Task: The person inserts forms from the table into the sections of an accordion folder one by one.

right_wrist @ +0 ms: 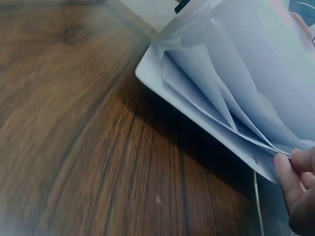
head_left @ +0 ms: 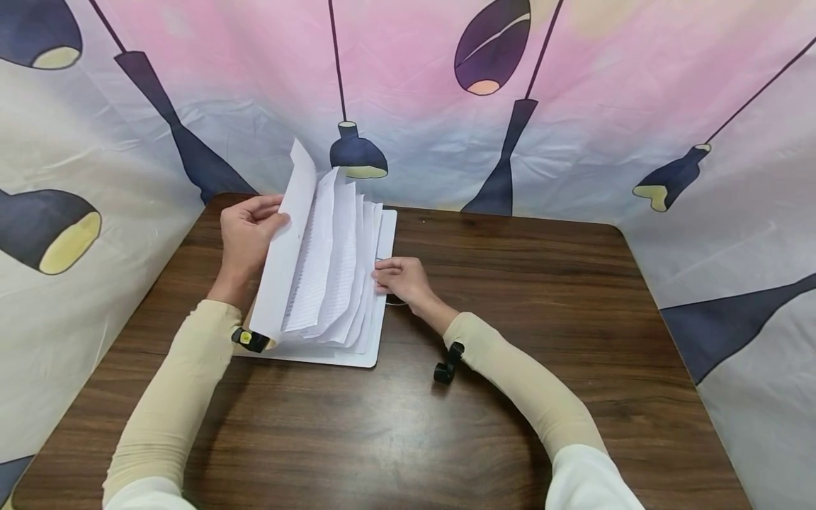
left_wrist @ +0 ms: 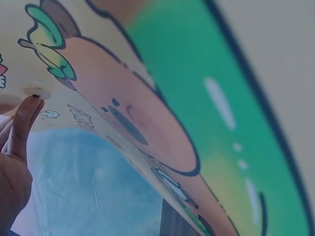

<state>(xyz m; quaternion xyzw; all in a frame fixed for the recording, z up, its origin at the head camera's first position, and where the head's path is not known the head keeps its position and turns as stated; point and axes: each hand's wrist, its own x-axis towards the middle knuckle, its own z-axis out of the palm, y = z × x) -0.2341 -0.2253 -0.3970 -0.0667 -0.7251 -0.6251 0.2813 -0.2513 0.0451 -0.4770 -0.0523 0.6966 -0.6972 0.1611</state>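
Note:
A white document folder (head_left: 338, 360) lies on the table, spread open, with several loose printed sheets (head_left: 328, 262) fanned inside it. My left hand (head_left: 247, 230) holds up the front cover (head_left: 280, 276) by its outer edge, thumb on the inner side. The cover's outside carries a cartoon animal print (left_wrist: 133, 108); a fingertip touches the round button (left_wrist: 38, 92) there. At the folder's right edge, my right hand (head_left: 406, 282) pinches the edges of the sheets between thumb and fingers. Beneath those fingers a thin string (right_wrist: 258, 201) hangs from the folder.
The dark wood table (head_left: 523, 297) stretches to the right and in front of the folder. Behind it hangs a cloth backdrop (head_left: 421, 163) printed with lamps. Each sleeve carries a black wrist camera mount (head_left: 448, 365).

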